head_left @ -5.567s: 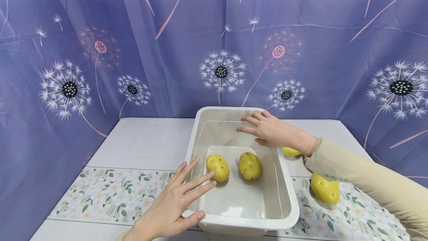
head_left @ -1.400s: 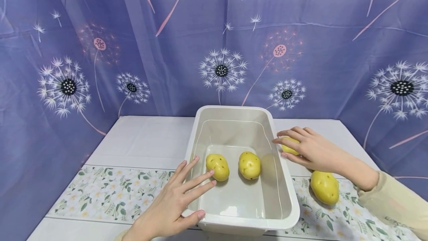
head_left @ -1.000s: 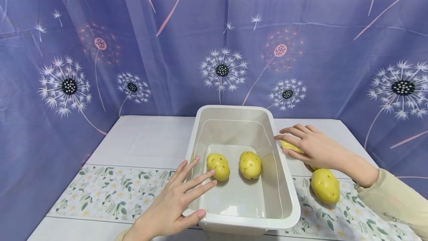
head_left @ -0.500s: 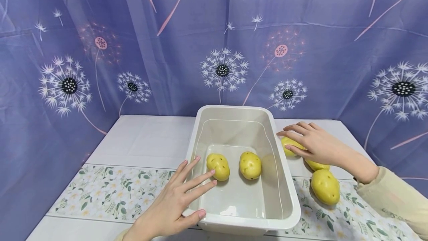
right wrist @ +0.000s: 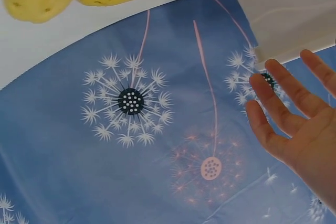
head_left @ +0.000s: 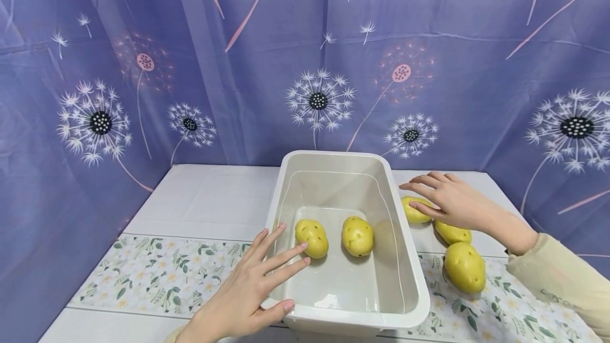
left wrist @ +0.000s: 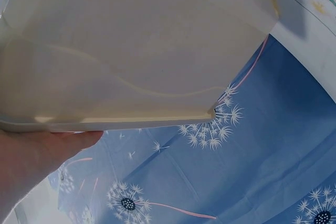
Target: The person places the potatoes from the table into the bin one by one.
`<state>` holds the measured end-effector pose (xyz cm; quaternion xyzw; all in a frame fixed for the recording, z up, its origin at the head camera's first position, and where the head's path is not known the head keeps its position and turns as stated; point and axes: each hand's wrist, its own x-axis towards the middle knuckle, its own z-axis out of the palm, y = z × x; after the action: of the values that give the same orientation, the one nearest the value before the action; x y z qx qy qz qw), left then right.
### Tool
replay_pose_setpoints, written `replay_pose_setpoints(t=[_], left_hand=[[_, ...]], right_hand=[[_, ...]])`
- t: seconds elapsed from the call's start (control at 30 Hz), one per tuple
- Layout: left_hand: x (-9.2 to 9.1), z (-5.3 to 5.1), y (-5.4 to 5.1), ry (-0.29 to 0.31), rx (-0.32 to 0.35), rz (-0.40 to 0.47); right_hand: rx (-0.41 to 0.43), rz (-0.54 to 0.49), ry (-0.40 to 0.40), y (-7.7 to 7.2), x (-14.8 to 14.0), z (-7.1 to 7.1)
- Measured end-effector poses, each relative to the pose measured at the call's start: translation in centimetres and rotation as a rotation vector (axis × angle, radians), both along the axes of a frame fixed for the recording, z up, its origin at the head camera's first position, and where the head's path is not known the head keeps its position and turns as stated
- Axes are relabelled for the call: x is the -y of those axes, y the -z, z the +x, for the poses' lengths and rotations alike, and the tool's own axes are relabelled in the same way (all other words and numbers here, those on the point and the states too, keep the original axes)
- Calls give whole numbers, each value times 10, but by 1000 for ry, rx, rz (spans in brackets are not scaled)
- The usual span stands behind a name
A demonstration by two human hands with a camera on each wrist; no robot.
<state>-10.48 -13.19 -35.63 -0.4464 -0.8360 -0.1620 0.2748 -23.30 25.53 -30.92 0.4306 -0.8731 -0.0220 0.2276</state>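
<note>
Two yellow potatoes, a left one (head_left: 311, 239) and a right one (head_left: 358, 236), lie apart on the floor of an off-white plastic tub (head_left: 352, 318). My left hand (head_left: 250, 282) rests on the tub's near left rim with fingers straight and spread; its thumb shows by the rim in the left wrist view. Right of the tub, my right hand (head_left: 450, 200) hovers with loosely bent fingers, holding nothing. Under and beside it are a far potato (head_left: 412, 215), a middle potato (head_left: 454, 234) partly covered by the hand, and a near potato (head_left: 465, 268).
A white table (head_left: 214, 192) carries a floral strip (head_left: 162, 274) across its middle. Behind and at both sides hangs a blue-purple curtain (head_left: 248, 94) with dandelion prints. The tub's right wall stands close beside the far potato.
My right hand has gone from above the tub to the potatoes on the right. Lately it drifts slightly rightward, uncovering the far and middle potatoes. My left hand stays put.
</note>
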Motion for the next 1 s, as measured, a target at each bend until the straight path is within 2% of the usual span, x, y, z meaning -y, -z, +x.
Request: replay_pose_setpoints(t=[0.27, 0.63, 1.0], left_hand=[[0, 0, 0, -1, -4, -2], [0, -1, 0, 5, -5, -1], [-1, 0, 0, 3, 2, 10]], right_hand=[[-4, 4, 7, 2, -5, -6], [28, 7, 61, 6, -9, -13], [34, -9, 58, 10, -11, -21]])
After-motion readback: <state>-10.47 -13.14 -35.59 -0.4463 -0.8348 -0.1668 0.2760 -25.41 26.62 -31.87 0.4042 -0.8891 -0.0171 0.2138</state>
